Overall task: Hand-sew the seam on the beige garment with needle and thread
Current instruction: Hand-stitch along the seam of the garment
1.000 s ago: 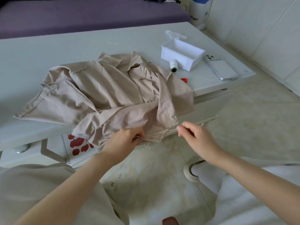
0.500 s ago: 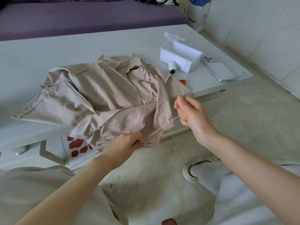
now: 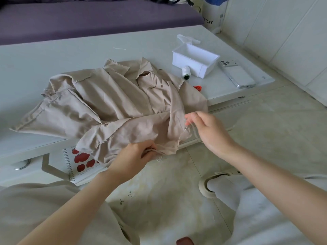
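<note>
The beige garment [image 3: 113, 103] lies crumpled on the white table [image 3: 53, 55], its lower edge hanging over the front. My left hand [image 3: 134, 156] pinches that hanging edge at the seam, just below the table's edge. My right hand [image 3: 210, 129] is blurred, close to the garment's right side, its fingers curled round a pale thread [image 3: 182, 133] that runs down toward the seam. I cannot make out the needle.
A spool of thread [image 3: 186, 73] lies beside an open white box [image 3: 194, 62], with a phone [image 3: 237, 74] to their right. A small red object [image 3: 198, 87] peeks from under the garment. An apple-print notebook [image 3: 79, 163] sits on the shelf below.
My right hand pulled the thread up and to the right, then dropped back down toward the garment's right side, leaving the thread slack. My left hand kept its pinch on the seam.
</note>
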Available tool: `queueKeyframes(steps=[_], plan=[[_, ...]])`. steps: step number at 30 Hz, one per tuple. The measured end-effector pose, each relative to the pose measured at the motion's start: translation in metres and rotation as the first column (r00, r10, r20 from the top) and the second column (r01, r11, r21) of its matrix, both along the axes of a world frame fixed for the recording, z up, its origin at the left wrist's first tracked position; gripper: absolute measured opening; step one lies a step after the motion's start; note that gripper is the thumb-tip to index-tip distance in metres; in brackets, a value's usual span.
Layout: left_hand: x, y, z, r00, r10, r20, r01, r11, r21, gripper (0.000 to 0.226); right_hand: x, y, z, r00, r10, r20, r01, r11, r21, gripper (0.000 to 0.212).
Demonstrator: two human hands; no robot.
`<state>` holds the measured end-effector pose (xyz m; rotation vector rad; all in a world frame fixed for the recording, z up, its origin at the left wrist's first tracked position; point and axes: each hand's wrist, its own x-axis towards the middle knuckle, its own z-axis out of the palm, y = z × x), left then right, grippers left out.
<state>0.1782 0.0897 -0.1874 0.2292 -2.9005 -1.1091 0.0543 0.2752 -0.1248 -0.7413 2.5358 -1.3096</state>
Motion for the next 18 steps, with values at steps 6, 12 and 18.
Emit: queueKeyframes(steps=[6,12,18], plan=[[0.003,0.0,0.014,0.993,0.1,-0.064,-0.083,0.972,0.222,0.014,0.011,-0.016,-0.015,0.936,0.339,-0.091,-0.318,0.928,0.193,0.027],[0.004,-0.002,0.026,0.982,0.181,-0.057,-0.15,0.922,0.356,0.014,0.01,-0.026,-0.019,0.834,0.514,-0.202,-0.39,0.807,0.443,0.021],[0.003,-0.003,0.019,0.993,0.11,0.036,-0.115,0.967,0.229,0.014,0.003,-0.024,-0.015,0.839,0.512,-0.184,-0.343,0.76,0.551,0.026]])
